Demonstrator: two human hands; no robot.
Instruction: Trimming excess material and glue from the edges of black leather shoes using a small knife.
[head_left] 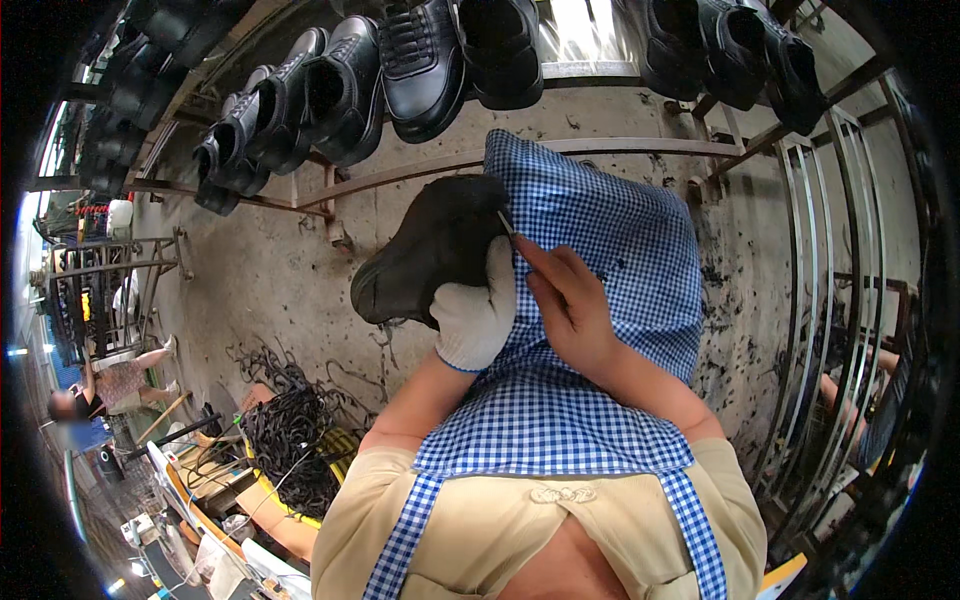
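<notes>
My left hand (474,312), in a white knit glove, is closed around a black shoe (425,250). The shoe is tilted, with one end down to the left and the other up by the apron. In my bare right hand (575,305) is a thin, light-coloured blade-like tool (506,221), pinched by the fingers. Its tip is at the shoe's edge, just above my gloved fingers. The tool's handle is hidden in my grip. Beneath both hands a blue and white checked apron (610,240) covers my lap.
Several black shoes (425,75) stand on a metal rack (420,170) ahead. On the right rises another metal rack (805,250). A heap of black strips (290,450) fills a yellow-edged container at lower left. Black scraps litter the concrete floor (250,280). Another person (110,385) is at far left.
</notes>
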